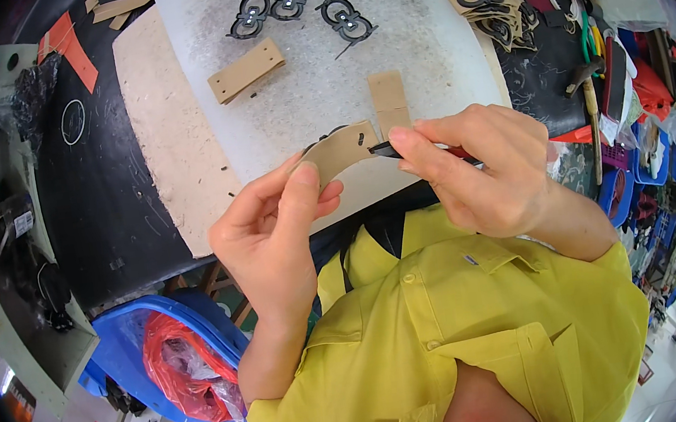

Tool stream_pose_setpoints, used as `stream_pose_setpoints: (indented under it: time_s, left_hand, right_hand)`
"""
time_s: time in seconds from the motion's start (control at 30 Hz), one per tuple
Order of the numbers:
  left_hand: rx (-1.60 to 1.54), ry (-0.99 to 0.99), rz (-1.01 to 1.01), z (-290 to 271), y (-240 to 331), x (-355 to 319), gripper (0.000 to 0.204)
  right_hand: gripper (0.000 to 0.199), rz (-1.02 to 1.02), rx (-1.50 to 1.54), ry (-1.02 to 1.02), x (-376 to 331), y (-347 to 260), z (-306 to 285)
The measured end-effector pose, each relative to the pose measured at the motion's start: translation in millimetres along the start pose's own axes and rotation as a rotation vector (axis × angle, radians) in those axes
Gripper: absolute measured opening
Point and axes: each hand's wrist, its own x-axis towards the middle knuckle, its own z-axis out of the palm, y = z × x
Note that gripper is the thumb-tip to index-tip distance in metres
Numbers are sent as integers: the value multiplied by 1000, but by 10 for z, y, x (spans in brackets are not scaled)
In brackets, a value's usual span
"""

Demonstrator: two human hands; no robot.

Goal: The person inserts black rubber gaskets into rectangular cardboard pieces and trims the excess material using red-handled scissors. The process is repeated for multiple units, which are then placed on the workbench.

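At centre frame, a worker in a yellow-green shirt (451,323) is holding a tan leather strap (339,151) up off the desk (324,87), lifted close beneath the head camera — seemingly so the fine work at its end can be seen. The left hand (274,235) is pinching the strap's lower-left end between thumb and fingers, steadying it. The right hand (483,169) is closed around a small dark-tipped tool with a red handle (423,150), its tip touching the strap's right end beside two small slots. The strap's long axis is running from lower left to upper right, nearly level, its slotted end pointing toward the tool. Behind it on the pale cutting board, a second tan strip (389,101) is lying upright, a folded tan piece (247,71) at upper left — and black ornamental cut-outs (294,7) are lying along the top edge.
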Motion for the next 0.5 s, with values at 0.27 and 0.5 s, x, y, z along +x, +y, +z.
stream_pose_setpoints:
  time_s: [0.27,0.5]
  left_hand:
    - [57,56,259,66,-122,-32,19]
    - [-484,-159,-101,41,-168,8,25]
  right_hand:
    - [18,732,731,-175,108,14,-101]
    - [25,-17,69,172,86,-110,161]
